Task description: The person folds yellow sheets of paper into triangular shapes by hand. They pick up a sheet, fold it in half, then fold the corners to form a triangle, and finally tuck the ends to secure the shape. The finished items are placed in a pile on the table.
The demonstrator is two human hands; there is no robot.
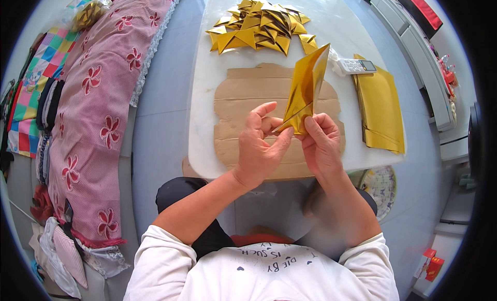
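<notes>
Grey-blue floor tiles [160, 125] spread around a smooth white table [201, 125] with rounded corners. Nearest, at the bottom of the view, is the person's white shirt [290, 280] with dark lettering, and beyond it the knees of dark trousers [178, 189] come up against the near side of the table. Both forearms reach forward, so the hands are above the table's near part. Between them, a shiny gold sheet [306, 81] stands tilted, its tall upper part leaning slightly to the right and its lower end folded into a pointed corner. On the right hand [322, 145], thumb and fingers pinch the folded bottom of the sheet. On the left hand [260, 148], the fingers are bent, with the thumb against the fold and the pointed corner beside them; whether they grip it firmly I cannot tell. Below the sheet, a flat piece of brown cardboard [248, 104] with creases across it lies on the table. To its right rests a stack of gold sheets [382, 112], with a white remote control [357, 67] just at its upper end. Farther off, a loose heap of folded gold pieces [259, 29] sits toward the table's far end, with a folded piece [308, 43] at its right edge.
</notes>
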